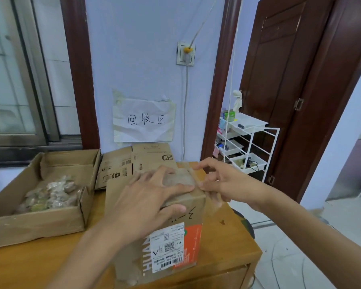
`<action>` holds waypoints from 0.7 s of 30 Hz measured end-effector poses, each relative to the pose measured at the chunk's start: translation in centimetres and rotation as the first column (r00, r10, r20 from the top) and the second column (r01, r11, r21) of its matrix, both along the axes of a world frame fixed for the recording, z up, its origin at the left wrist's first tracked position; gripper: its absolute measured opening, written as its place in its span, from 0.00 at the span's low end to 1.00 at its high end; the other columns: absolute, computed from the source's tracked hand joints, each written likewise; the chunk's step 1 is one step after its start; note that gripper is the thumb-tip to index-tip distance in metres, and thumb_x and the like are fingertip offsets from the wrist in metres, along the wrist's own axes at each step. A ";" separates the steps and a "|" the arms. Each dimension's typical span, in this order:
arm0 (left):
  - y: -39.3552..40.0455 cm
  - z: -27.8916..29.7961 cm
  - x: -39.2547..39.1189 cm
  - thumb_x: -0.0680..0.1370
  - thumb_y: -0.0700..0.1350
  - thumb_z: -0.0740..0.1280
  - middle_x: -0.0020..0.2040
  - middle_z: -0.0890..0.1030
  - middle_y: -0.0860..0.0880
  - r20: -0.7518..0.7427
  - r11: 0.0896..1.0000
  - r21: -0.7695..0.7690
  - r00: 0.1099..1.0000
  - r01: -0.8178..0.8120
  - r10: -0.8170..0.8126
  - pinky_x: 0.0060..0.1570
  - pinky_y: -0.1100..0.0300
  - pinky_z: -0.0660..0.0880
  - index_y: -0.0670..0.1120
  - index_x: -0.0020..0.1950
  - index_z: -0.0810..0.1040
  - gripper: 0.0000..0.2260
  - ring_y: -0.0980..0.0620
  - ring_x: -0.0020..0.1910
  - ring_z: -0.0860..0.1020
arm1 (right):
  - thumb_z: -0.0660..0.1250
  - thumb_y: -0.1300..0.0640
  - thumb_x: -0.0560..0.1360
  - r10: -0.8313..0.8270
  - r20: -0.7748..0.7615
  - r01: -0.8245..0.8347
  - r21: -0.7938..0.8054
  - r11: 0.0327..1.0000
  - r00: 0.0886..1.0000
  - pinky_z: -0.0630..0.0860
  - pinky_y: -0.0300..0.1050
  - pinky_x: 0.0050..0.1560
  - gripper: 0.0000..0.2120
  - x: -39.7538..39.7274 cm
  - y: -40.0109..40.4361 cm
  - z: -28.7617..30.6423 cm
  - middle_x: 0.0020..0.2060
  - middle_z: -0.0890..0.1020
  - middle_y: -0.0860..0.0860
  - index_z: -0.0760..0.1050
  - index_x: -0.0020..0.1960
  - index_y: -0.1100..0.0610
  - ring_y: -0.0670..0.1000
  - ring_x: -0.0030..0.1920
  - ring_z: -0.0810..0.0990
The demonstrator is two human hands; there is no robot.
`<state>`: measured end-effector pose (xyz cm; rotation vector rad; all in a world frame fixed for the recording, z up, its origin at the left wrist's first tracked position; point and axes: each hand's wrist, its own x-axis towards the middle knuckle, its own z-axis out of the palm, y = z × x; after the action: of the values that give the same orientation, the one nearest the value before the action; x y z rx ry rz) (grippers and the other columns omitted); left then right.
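A closed cardboard box (175, 243) with a white shipping label and an orange patch stands on the wooden table (227, 236). My left hand (146, 197) presses flat on the box's taped top, fingers spread and thumb lying over the front edge. My right hand (223, 180) is at the box's upper right edge. Its thumb and curled fingers pinch a strip of clear tape (216, 202) that hangs loose down the right side.
A shallow open carton (40, 222) holding crumpled tape wads (50, 195) sits at the left. Flattened cartons (133, 161) lean against the wall under a paper sign (144, 120). A white wire rack (248, 142) and a dark door (290, 80) stand to the right, past the table's edge.
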<state>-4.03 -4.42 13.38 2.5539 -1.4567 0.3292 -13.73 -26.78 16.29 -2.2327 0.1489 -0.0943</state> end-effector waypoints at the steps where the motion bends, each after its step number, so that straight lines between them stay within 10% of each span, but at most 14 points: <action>1: 0.0 -0.1 0.1 0.77 0.73 0.47 0.78 0.58 0.60 0.002 1.000 0.004 1.000 0.016 -0.016 0.72 0.51 0.63 0.77 0.75 0.56 0.25 0.52 0.75 0.63 | 0.68 0.61 0.83 0.018 0.012 -0.018 0.008 1.000 1.000 0.67 0.38 0.31 0.20 0.0 -0.3 0.0 0.35 0.80 0.53 0.70 0.71 0.48 0.46 0.32 0.76; 7: -0.8 -0.6 0.8 0.78 0.70 0.41 0.80 0.55 0.60 0.032 0.993 0.035 0.993 0.113 -0.114 0.80 0.38 0.50 0.73 0.76 0.63 0.28 0.51 0.82 0.44 | 0.68 0.67 0.79 0.077 0.132 -0.050 -0.197 0.979 0.988 0.75 0.50 0.39 0.28 0.6 -0.7 -0.6 0.33 0.80 0.49 0.69 0.72 0.42 0.51 0.33 0.76; 13: -1.0 -0.3 1.7 0.78 0.70 0.48 0.79 0.53 0.63 -0.066 0.989 0.073 0.990 0.131 -0.126 0.81 0.38 0.47 0.75 0.76 0.61 0.25 0.54 0.82 0.39 | 0.72 0.57 0.78 0.095 0.069 -0.048 -0.495 0.867 0.993 0.78 0.47 0.42 0.17 1.4 -0.7 0.5 0.35 0.84 0.45 0.76 0.64 0.45 0.41 0.34 0.79; 21: -1.1 -0.3 2.1 0.76 0.73 0.46 0.77 0.57 0.61 -0.094 0.986 0.014 0.982 0.166 -0.164 0.81 0.40 0.48 0.74 0.74 0.65 0.27 0.53 0.83 0.40 | 0.68 0.45 0.77 0.153 0.014 -0.018 -0.978 0.207 0.988 0.62 0.46 0.33 0.14 2.2 2.6 2.6 0.53 0.73 0.47 0.74 0.62 0.45 0.54 0.47 0.78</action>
<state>-1.90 -5.51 13.07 2.4083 -1.6318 0.1690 -11.54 -24.22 18.92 -3.5645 -0.1850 -0.3342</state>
